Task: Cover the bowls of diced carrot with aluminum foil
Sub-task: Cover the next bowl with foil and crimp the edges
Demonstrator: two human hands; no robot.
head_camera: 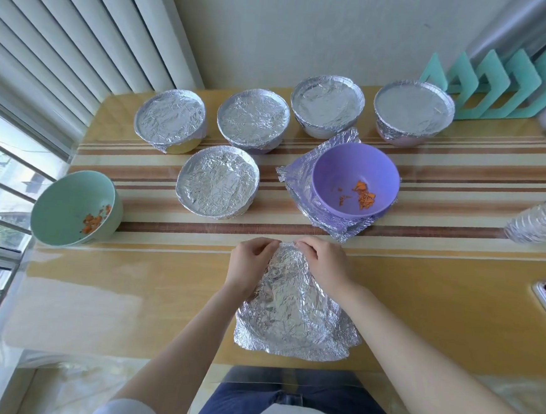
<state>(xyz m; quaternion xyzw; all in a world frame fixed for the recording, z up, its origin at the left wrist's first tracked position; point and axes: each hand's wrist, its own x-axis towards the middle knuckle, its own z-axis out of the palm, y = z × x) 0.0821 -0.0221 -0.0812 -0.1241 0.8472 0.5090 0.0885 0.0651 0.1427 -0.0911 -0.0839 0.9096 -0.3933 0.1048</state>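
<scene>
While its far edge is being pinched by the curled fingers of the left hand (252, 264) and the right hand (322, 263), a crumpled silver aluminium foil sheet (293, 306) is being held, domed, nearer the person than the uncovered purple plastic bowl (333, 175). Orange diced carrot (363, 196) is being kept in that bowl, under which a second foil sheet (300, 176) is lying. Five foil-covered bowls (252, 117) are standing beyond it and to its left, a pale green bowl (66, 203) farther left.

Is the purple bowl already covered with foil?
No, the purple bowl stands open with carrot bits showing inside, and its foil sheet lies underneath it.
</scene>
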